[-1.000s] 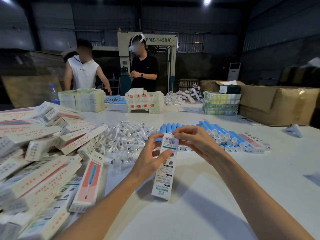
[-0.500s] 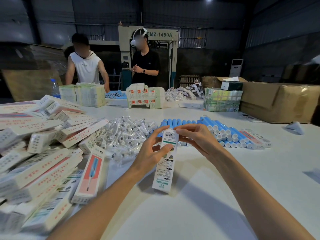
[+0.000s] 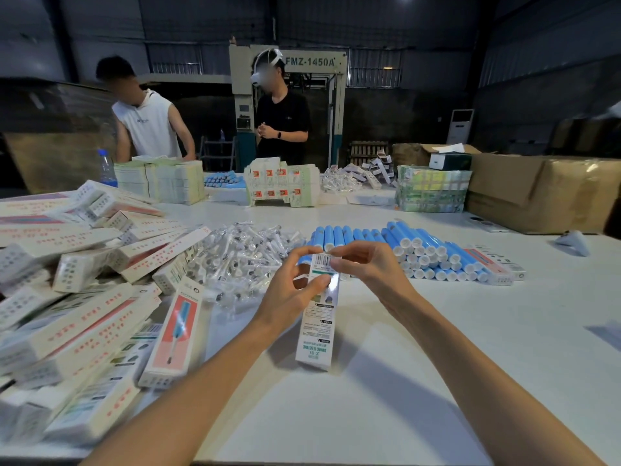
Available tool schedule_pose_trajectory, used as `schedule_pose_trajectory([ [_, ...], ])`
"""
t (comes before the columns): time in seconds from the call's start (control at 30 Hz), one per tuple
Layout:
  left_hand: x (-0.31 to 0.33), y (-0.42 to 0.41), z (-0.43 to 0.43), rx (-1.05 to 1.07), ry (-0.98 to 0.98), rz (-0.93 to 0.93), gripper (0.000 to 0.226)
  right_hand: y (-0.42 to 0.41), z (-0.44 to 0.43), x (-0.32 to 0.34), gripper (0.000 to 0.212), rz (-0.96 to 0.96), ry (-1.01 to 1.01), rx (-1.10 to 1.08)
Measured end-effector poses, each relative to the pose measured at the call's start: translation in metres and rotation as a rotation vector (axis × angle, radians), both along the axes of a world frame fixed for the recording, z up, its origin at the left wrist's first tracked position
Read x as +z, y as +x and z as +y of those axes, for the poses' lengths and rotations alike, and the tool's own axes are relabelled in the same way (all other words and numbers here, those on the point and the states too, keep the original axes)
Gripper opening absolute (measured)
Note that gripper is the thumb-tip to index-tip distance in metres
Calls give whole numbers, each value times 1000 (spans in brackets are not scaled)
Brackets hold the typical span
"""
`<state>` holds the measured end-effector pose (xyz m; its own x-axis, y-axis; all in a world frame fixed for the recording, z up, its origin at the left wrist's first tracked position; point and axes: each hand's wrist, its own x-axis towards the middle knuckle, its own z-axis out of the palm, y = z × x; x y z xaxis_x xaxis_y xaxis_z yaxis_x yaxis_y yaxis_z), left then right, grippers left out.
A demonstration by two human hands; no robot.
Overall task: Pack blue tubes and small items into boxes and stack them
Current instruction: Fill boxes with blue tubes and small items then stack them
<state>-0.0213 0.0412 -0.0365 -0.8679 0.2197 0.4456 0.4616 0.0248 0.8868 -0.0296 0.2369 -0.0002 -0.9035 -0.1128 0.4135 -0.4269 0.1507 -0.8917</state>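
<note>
Barcoded white box [image 3: 316, 331] pinched between left hand [image 3: 285, 297] and right hand [image 3: 373, 270]; "FMZ-1450A" machine [image 3: 309, 61] behind.

A narrow white box [image 3: 317, 317] with a barcode at its top end is being held nearly upright by the left hand [image 3: 289, 290], its top flap being pinched by the right hand [image 3: 366, 267]. Behind it, white-capped blue tubes [image 3: 433, 250] are lying in rows on the surface [image 3: 504, 331], clear-wrapped small items [image 3: 242, 253] heaped beside them, white-and-red boxes [image 3: 84, 297] piled leftward
</note>
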Motion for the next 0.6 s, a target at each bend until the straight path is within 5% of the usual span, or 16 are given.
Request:
schedule_pose_trajectory([
  [0.13,0,1,0,0,33,-5,43,1,-6,-5,10,8,-35,-5],
  [0.3,2,-1,4,4,216,-67,45,8,-19,-14,37,-159,-205,147],
  [0.6,2,-6,3,-9,286,-90,45,32,-14,-25,42,-366,-163,311],
])
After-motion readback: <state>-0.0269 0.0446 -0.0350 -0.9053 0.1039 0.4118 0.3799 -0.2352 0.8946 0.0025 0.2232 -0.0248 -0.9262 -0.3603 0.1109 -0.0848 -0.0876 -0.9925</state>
